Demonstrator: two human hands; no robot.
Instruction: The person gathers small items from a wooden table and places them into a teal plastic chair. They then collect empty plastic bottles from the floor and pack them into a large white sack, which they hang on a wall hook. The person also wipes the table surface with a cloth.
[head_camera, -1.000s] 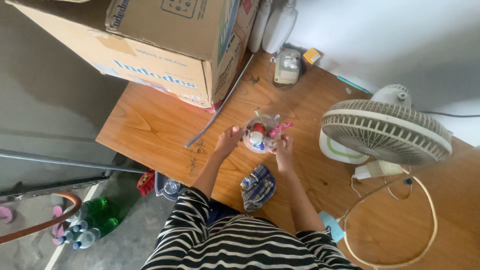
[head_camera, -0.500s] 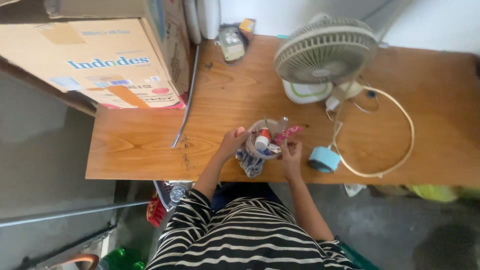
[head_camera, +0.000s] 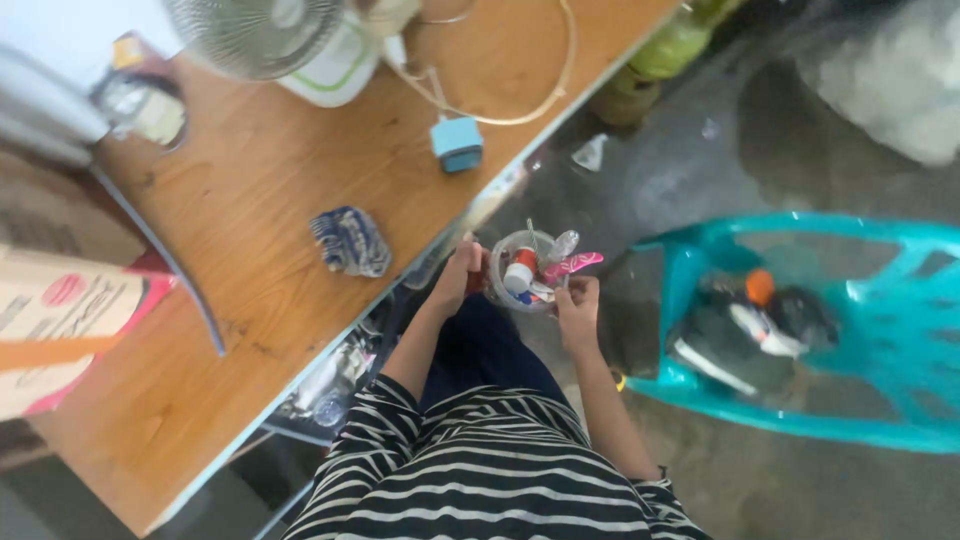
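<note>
A clear plastic cup full of small items, among them a red-and-white tube and a pink wrapper, is held in front of me between both hands, off the table and over the floor. My left hand grips its left side. On the right side, my right hand holds the rim. A blue-and-white patterned cloth lies on the wooden table to the left.
A table fan stands at the table's far end, with a cable loop and a light-blue tape roll near it. A cardboard box sits at left. A teal plastic chair holding dark items stands on the right.
The cup has been lifted off the table and carried away from it in both hands. My view has swung right, bringing the floor and the teal chair into sight.
</note>
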